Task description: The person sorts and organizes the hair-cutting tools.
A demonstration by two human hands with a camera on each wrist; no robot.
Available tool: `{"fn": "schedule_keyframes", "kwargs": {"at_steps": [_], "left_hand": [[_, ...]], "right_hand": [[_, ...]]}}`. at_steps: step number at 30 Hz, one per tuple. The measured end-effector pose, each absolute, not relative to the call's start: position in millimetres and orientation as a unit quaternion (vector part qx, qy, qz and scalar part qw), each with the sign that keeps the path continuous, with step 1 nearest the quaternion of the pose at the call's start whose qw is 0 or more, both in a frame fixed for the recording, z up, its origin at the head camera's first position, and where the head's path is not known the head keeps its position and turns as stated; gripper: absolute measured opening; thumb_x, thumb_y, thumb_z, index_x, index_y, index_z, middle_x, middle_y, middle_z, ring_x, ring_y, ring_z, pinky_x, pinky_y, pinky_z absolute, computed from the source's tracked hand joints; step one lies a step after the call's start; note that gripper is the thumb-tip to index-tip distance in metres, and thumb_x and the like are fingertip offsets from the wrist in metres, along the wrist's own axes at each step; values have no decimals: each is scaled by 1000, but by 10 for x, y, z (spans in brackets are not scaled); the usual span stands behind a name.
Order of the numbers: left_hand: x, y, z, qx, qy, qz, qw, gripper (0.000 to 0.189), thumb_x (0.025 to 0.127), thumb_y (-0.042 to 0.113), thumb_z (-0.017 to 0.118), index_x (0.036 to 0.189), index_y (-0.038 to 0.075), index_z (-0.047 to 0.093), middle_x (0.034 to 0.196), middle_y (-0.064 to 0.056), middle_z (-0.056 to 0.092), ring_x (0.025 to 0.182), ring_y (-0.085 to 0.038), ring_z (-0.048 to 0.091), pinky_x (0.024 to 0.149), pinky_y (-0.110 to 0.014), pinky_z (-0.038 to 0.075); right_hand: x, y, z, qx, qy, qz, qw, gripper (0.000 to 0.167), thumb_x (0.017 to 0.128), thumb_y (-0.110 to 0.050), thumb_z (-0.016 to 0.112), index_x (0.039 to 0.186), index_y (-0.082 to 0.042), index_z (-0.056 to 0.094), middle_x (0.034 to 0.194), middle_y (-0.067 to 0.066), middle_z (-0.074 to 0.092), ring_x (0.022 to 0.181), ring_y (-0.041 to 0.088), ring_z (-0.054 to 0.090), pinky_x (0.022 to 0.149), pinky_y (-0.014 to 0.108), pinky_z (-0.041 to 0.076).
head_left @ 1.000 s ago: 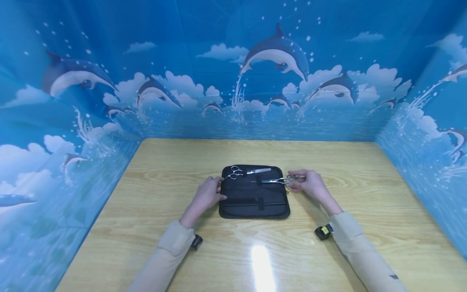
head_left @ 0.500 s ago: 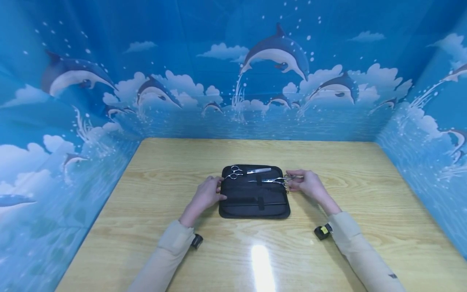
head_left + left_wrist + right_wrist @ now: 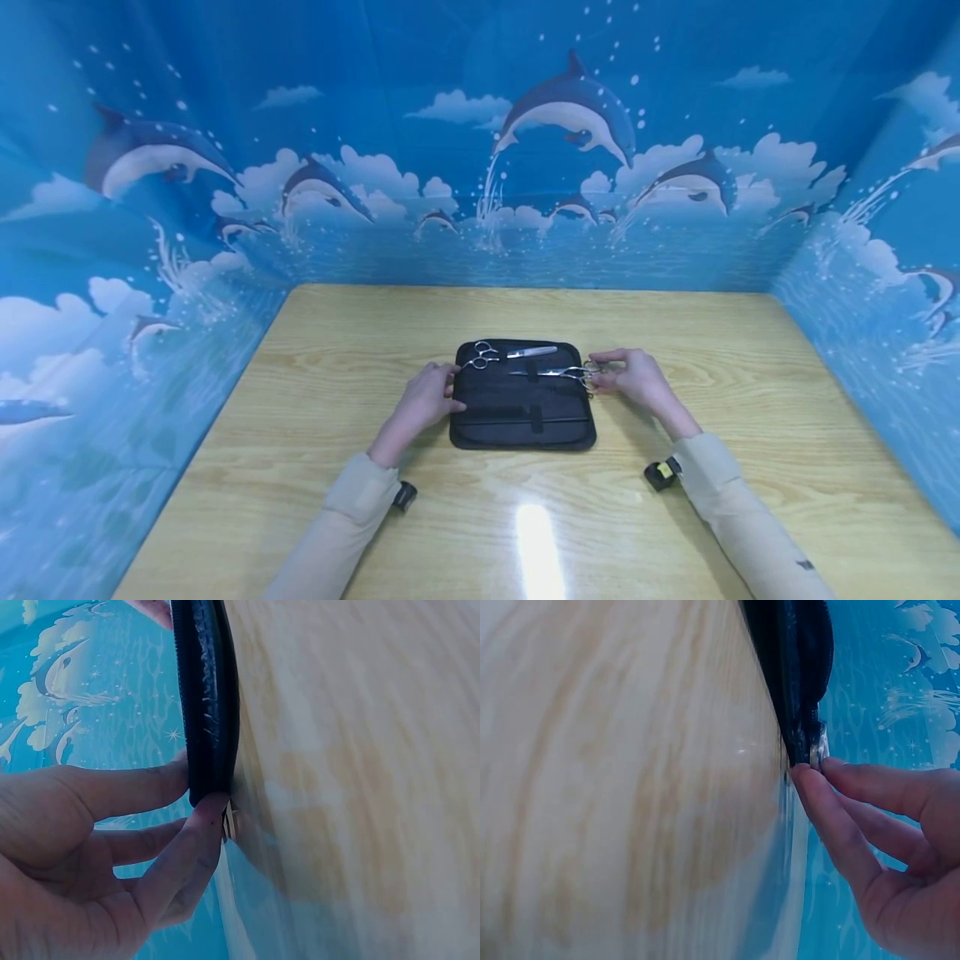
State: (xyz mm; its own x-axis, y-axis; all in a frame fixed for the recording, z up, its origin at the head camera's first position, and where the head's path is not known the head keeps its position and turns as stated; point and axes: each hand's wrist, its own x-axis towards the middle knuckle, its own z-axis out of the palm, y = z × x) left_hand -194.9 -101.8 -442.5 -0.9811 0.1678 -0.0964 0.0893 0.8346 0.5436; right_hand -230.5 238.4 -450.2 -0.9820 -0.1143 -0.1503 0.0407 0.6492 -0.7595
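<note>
Left hand (image 3: 424, 398) has its fingers pinching the flat black zippered case (image 3: 491, 391), probably to steady it. Right hand (image 3: 632, 375) pinches the lower silver metal scissors (image 3: 572, 372), for control I guess.

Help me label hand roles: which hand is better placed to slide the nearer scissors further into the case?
Likely the right hand, which grips the nearer hairdressing scissors by the handle end. The left hand pinches the black scissor case at its left edge, seemingly to steady it.
</note>
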Motion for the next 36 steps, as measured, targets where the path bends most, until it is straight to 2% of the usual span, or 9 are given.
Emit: {"fn": "schedule_keyframes", "kwargs": {"at_steps": [6, 14, 21, 26, 29, 32, 34, 36], "left_hand": [[-1950, -1017, -4437, 66, 955, 279, 71, 67, 79, 13, 86, 138, 0, 57, 117, -15, 64, 102, -27, 60, 96, -46, 51], [-1946, -1011, -4435, 69, 956, 276, 70, 67, 79, 13, 86, 138, 0, 57, 116, -15, 64, 102, -27, 61, 95, -45, 52], [-1935, -1009, -4428, 66, 955, 280, 67, 66, 79, 13, 86, 137, -1, 58, 117, -16, 63, 103, -29, 62, 96, -47, 52], [-1941, -1015, -4432, 65, 955, 282, 66, 66, 79, 12, 86, 136, -1, 58, 117, -16, 63, 103, -28, 62, 96, -47, 52], [-1940, -1012, -4429, 65, 955, 281, 67, 65, 79, 12, 86, 136, -1, 58, 117, -16, 64, 103, -29, 62, 96, -47, 52], [-1937, -1008, -4428, 63, 955, 281, 68, 65, 79, 12, 86, 136, -1, 58, 118, -16, 64, 104, -29, 62, 96, -47, 52], [-1936, -1005, -4429, 63, 955, 281, 67, 65, 79, 12, 86, 136, -1, 58, 117, -16, 64, 104, -28, 62, 96, -46, 52], [-1939, -1005, -4433, 63, 955, 281, 65, 65, 79, 12, 87, 136, -1, 58, 116, -15, 64, 102, -27, 62, 94, -45, 52]], "right_hand": [[-2313, 2354, -4488, -21, 915, -394, 83, 46, 87, -14, 80, 129, -1, 67, 128, 26, 65, 76, 11, 72, 83, 31, 54], [-2337, 2319, -4490, -18, 907, -411, 91, 45, 87, -9, 79, 129, 0, 67, 127, 28, 65, 73, 13, 72, 72, 25, 59], [-2348, 2280, -4475, -17, 919, -385, 77, 44, 85, -13, 82, 126, -2, 70, 125, 24, 68, 76, 15, 71, 91, 42, 55], [-2371, 2247, -4465, -10, 915, -393, 85, 44, 86, -12, 81, 126, -1, 69, 126, 25, 66, 72, 15, 75, 94, 41, 55], [-2385, 2231, -4463, -2, 916, -392, 89, 43, 86, -12, 80, 126, -2, 69, 124, 24, 68, 70, 14, 75, 91, 36, 56], [-2394, 2218, -4462, -1, 919, -384, 88, 41, 87, -13, 80, 126, -3, 70, 116, 21, 72, 70, 13, 75, 83, 30, 57], [-2402, 2214, -4465, -3, 921, -381, 88, 40, 87, -13, 80, 125, -3, 71, 111, 19, 74, 71, 15, 75, 79, 31, 57], [-2411, 2210, -4468, -11, 927, -367, 82, 40, 87, -15, 80, 124, -5, 72, 110, 17, 75, 72, 15, 74, 82, 35, 57]]}}
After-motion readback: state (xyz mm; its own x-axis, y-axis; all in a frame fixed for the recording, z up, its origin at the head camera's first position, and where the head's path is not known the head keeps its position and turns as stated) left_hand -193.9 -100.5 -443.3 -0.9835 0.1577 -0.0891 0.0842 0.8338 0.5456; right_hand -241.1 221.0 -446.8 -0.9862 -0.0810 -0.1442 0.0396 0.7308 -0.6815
